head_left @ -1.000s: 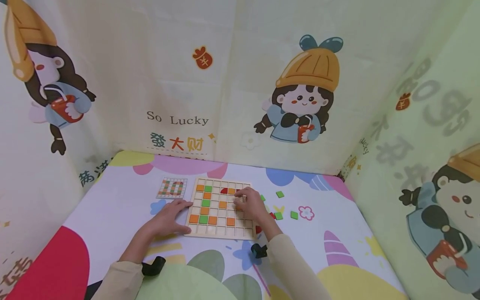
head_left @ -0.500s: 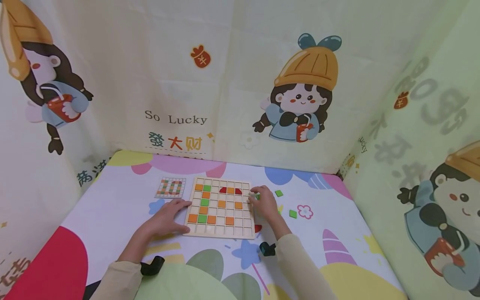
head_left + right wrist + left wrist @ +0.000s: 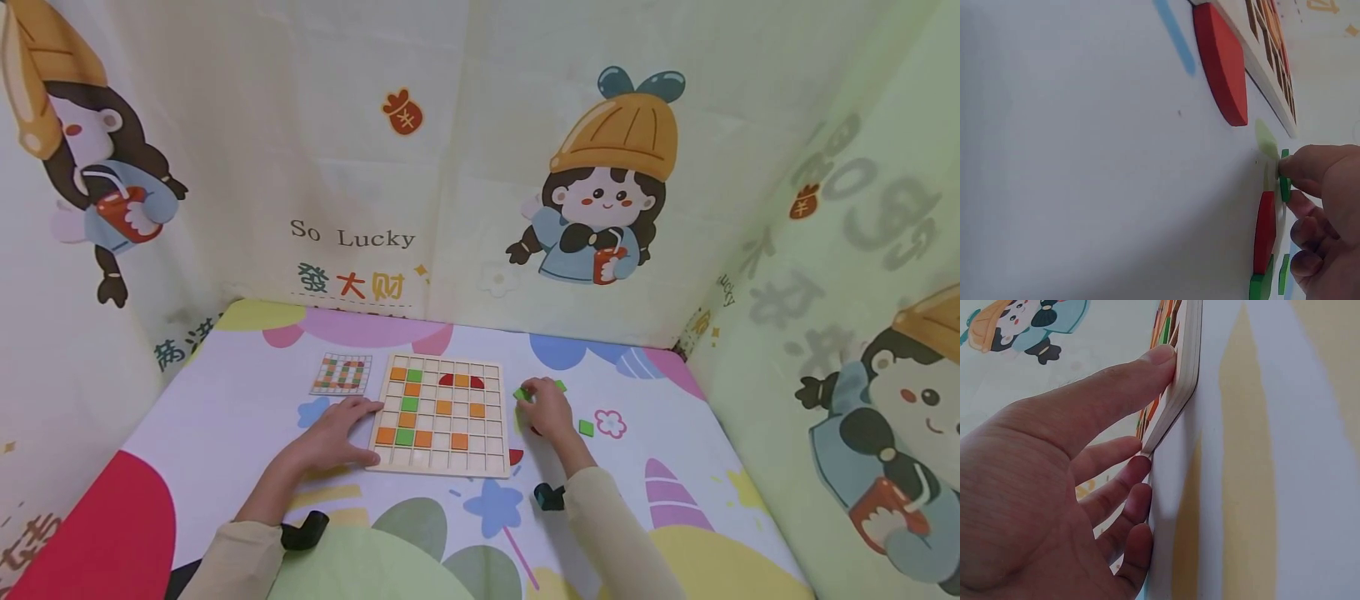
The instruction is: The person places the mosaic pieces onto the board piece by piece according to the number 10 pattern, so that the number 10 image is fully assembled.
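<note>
A wooden grid board [image 3: 438,458] lies on the table with orange, green and red tiles in some of its cells. My left hand [image 3: 337,437] rests at the board's left side, the thumb by the near corner and the fingertips along the edge. In the left wrist view, the thumb [image 3: 1110,387] touches the board's rim [image 3: 1185,387]. To the right of the board, my right hand [image 3: 547,412] pinches a green square tile [image 3: 1285,175] between thumb and fingers, low over the table. In the head view this green tile [image 3: 521,393] shows at the fingertips.
A small pattern card [image 3: 341,374] lies left of the board's far corner. A red rounded piece [image 3: 516,457] sits by the board's right edge, and another red piece [image 3: 1264,231] lies beneath the right hand. Loose green tiles [image 3: 587,427] lie farther right. Printed curtains [image 3: 465,167] surround the table.
My right hand has moved off the board to the right and now pinches a green tile. An orange tile in the right part of the board has come into view. The left hand stays put.
</note>
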`<state>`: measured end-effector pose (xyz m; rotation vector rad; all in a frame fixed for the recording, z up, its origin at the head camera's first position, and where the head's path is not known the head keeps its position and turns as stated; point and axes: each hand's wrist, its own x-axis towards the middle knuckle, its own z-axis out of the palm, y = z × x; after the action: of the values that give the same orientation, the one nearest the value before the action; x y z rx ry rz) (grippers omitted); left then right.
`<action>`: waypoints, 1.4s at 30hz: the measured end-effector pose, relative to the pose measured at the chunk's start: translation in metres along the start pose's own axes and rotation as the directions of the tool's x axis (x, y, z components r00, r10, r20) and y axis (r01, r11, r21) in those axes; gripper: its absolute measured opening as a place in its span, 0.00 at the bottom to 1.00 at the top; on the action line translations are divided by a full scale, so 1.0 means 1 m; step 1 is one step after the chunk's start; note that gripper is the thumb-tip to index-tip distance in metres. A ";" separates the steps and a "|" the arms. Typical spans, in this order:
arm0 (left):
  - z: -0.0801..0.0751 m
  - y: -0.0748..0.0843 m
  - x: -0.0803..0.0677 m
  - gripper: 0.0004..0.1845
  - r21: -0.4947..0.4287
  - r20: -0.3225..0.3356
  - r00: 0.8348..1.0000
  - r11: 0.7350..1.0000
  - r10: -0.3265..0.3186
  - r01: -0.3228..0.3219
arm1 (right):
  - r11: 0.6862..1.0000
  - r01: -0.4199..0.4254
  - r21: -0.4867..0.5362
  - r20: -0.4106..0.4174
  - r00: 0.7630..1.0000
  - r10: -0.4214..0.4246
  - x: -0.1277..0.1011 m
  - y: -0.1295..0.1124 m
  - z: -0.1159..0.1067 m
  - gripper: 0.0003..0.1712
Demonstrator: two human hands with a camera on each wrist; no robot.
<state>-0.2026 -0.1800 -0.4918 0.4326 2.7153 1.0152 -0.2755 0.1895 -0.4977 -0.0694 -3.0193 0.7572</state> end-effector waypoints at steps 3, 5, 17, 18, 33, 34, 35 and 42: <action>0.000 0.000 0.000 0.45 0.002 0.000 1.000 1.000 0.000 0.000 | 1.000 -0.012 0.006 0.006 1.000 0.012 0.000 -0.002 0.000 0.19; 0.000 -0.001 0.000 0.45 0.001 0.001 1.000 1.000 -0.002 0.002 | 0.999 -0.033 0.022 0.012 0.999 0.032 0.000 -0.004 0.000 0.19; -0.003 0.003 -0.001 0.45 0.000 -0.001 1.000 1.000 -0.002 0.002 | 0.985 0.070 0.155 0.016 0.997 -0.074 0.000 -0.019 0.007 0.14; -0.003 0.003 -0.001 0.45 0.000 -0.002 1.000 1.000 -0.004 0.004 | 0.983 0.081 0.166 0.028 0.996 -0.086 -0.001 -0.020 0.008 0.14; -0.001 0.000 0.001 0.45 0.002 0.000 1.000 1.000 0.007 -0.007 | 0.968 0.108 0.226 0.119 0.983 -0.138 -0.002 -0.049 0.019 0.08; -0.001 -0.001 0.001 0.45 0.003 0.000 1.000 1.000 0.012 -0.012 | 0.968 0.107 0.228 0.122 0.983 -0.138 -0.003 -0.050 0.018 0.08; 0.000 -0.002 0.002 0.46 0.007 -0.001 1.000 1.000 0.019 -0.019 | 0.967 0.109 0.228 0.124 0.982 -0.140 -0.003 -0.050 0.018 0.07; 0.001 -0.004 0.002 0.46 0.017 -0.007 1.000 1.000 0.026 -0.026 | 0.978 0.162 0.130 0.134 0.975 -0.179 0.001 -0.052 0.012 0.02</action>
<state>-0.2047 -0.1821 -0.4956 0.4689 2.7336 1.0036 -0.2790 0.1385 -0.4834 0.2557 -3.0520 0.9609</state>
